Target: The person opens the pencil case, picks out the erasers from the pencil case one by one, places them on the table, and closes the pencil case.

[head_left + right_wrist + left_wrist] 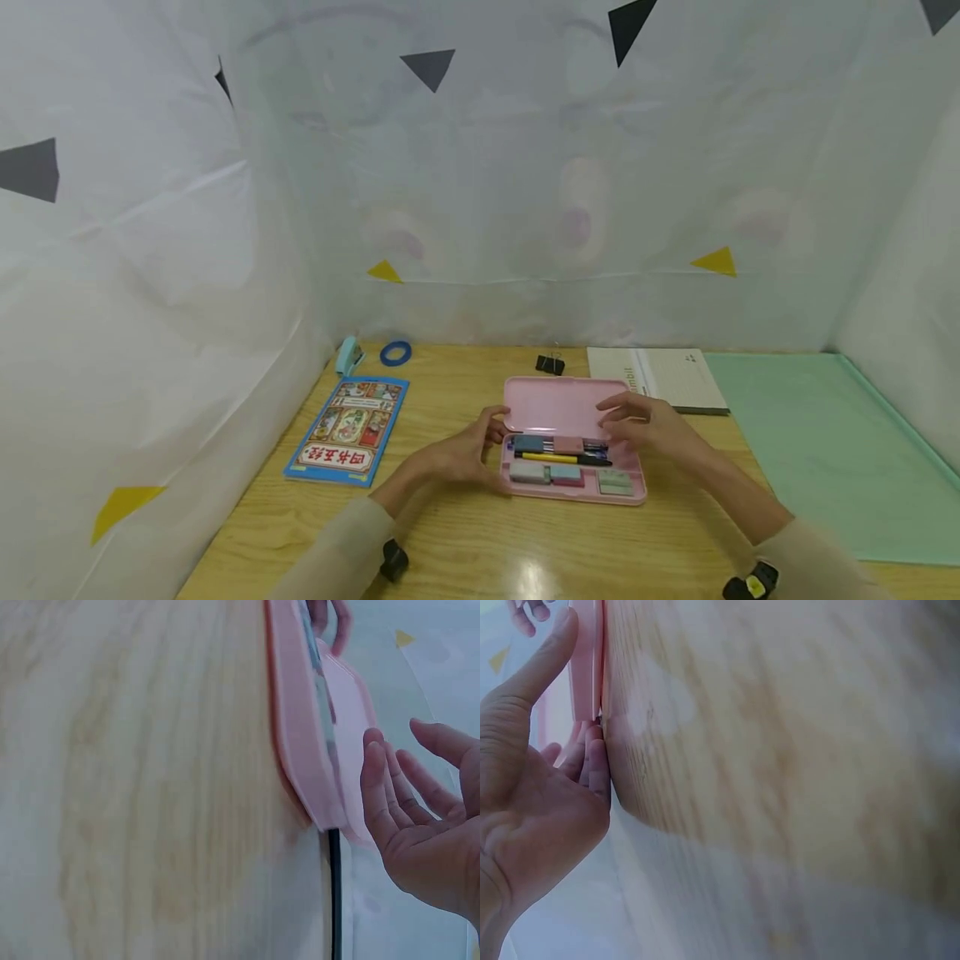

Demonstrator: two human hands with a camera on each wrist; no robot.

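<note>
We see a pink pencil case point(573, 450) lying open on the wooden bench point(465, 533). Its long side runs left to right across the bench, and its lid point(562, 404) stands up at the back, leaning away from us.

Our left hand point(468, 450) is at the left end of the case. The fingers point(592, 761) press against that end and the thumb lies straight along the lid edge. This grip is loose and flat, not curled around anything. Our right hand point(645, 425) is at the right end, by the lid. Its fingers point(382, 795) are straight and spread, just beside the lid edge. We cannot tell if they touch it.

Inside the case, pens point(562, 454) lie in a row along the long side. Below them sit small blocks in grey, pink and green point(566, 477).

To the left lies a blue book point(348, 429). Behind it are a small blue stapler point(347, 356) and a ring of blue tape point(395, 353). A black clip point(550, 364) sits behind the case. A notebook point(660, 379) and a green mat point(825, 450) lie to the right.
</note>
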